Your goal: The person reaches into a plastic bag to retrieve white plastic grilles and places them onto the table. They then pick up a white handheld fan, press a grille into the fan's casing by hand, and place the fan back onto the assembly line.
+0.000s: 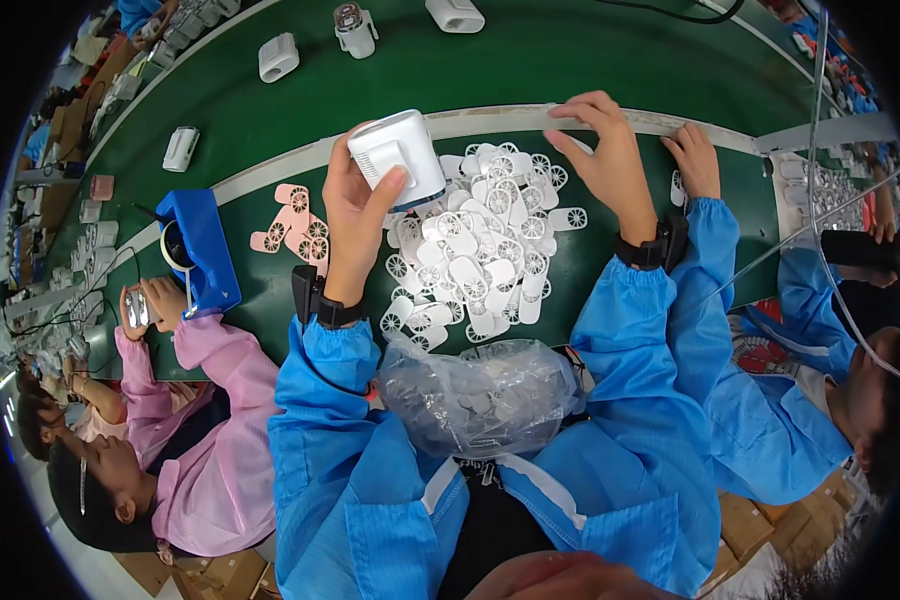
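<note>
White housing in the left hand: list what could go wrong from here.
1. The left hand holds the white housing above the pile of grilles; a slipped grip could drop it and scatter them.
2. The right hand reaches over the pile, so its sleeve might sweep grilles away.
3. The plastic bag sits in the lap and could slide off.

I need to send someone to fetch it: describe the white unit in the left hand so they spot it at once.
Start at the green bench and find the heap of flat white grilles at its near edge. Just left of the heap, the left hand holds up a white unit. It is a boxy, rounded block, far thicker than the thin grilles beside it.
</note>
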Motion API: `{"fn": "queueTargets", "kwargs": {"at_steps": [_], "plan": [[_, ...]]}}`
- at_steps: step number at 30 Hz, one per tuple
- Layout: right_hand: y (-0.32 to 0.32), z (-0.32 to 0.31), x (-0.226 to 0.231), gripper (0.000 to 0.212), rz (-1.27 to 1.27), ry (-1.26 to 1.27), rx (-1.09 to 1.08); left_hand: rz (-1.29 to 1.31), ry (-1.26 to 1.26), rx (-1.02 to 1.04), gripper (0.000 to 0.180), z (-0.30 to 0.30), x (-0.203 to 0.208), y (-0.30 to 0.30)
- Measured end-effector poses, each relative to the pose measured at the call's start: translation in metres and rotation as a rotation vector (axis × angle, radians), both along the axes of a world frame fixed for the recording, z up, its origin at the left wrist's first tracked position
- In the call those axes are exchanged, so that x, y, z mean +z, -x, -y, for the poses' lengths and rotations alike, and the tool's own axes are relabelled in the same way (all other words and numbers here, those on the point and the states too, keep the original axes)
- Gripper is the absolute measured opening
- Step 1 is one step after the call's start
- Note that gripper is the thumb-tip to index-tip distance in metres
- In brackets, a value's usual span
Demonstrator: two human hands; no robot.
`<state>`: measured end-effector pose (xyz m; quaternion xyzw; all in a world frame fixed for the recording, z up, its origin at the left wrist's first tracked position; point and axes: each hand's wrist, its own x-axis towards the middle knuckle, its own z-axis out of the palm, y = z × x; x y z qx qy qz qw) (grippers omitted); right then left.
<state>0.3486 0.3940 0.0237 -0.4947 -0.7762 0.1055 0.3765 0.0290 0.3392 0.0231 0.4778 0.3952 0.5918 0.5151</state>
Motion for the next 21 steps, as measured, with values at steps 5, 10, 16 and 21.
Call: {"fn": "queueTargets", "kwargs": {"at_steps": [5,10,16,21], "plan": [[0.03,0.01,0.003,0.024,-0.044,0.241,0.212,-0.02,0.009,-0.026,0.056,-0.002,-0.001,0.001],[0.026,0.008,-0.001,0.027,-0.003,0.316,0.249,-0.062,-0.027,-0.042,0.057,-0.004,-0.005,-0.001],[0.011,0.009,0.029,0.023,-0.291,0.423,0.184,-0.064,-0.102,-0.087,0.061,-0.009,-0.002,-0.008],[0.042,0.027,0.031,0.023,-0.947,0.434,0.49,-0.348,-0.256,-0.169,0.069,0.008,-0.002,-0.01]]}}
